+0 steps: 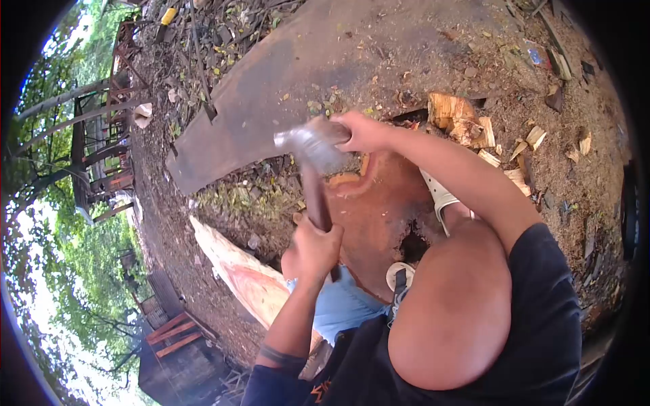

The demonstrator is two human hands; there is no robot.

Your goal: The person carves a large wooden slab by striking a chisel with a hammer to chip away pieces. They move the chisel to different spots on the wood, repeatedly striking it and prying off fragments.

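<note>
My left hand (315, 249) is wrapped round the brown handle of a hammer-like tool (316, 193). The tool's grey metal head is blurred by motion. My right hand (365, 132) is closed on a short brown piece beside that head; what the piece is, and whether it joins the tool, I cannot make out. Below both hands lies a broad reddish-brown wooden surface (372, 220) with a dark, jagged hole. A pale, long piece of split wood (247, 274) rests left of my left hand.
Split wood chunks (450, 118) and chips lie on the ground to the right. A large flat brown sheet (271, 88) stretches beyond my hands. My bare knee (453, 304) and a light shoe (440, 196) are close by. Trees and a dark shed (183, 365) stand at the left.
</note>
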